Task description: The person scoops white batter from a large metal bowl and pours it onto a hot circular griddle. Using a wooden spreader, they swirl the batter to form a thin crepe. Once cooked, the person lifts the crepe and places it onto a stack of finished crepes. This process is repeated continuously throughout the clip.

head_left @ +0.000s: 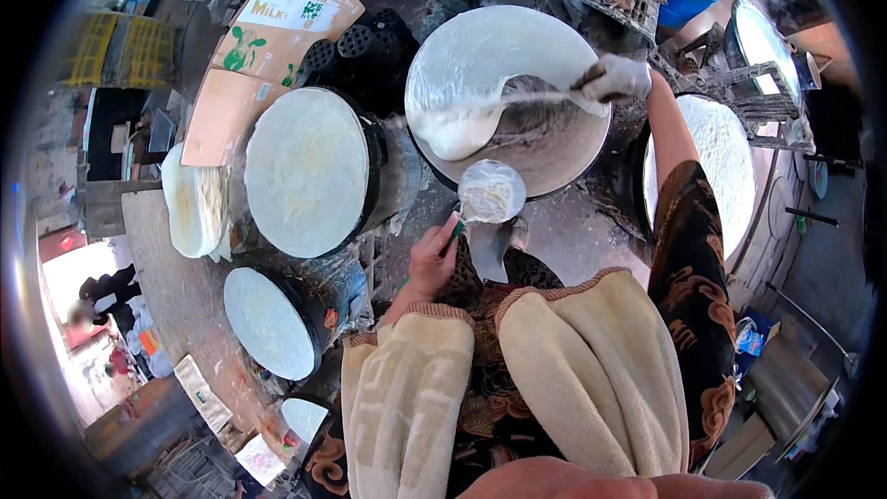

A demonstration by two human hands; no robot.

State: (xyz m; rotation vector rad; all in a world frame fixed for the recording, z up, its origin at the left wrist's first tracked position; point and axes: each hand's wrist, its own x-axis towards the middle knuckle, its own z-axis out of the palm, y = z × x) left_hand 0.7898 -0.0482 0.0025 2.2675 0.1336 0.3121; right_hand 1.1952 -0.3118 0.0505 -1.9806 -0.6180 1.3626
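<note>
One dough (465,134) at twelve o'clock looks soft, sticky, so I would hold beneath; left hand (432,261) clasps scoop (492,192), right hand (613,79) I cannot tell.

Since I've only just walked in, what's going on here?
The person's left hand holds a round scoop at the near edge of a wide basin. Inside the basin is a pale, wet-looking mass. The right hand, whitish and perhaps gloved, is at the basin's right side, with a blurred pale streak stretching left from it. Large pale discs lie to either side.
</note>
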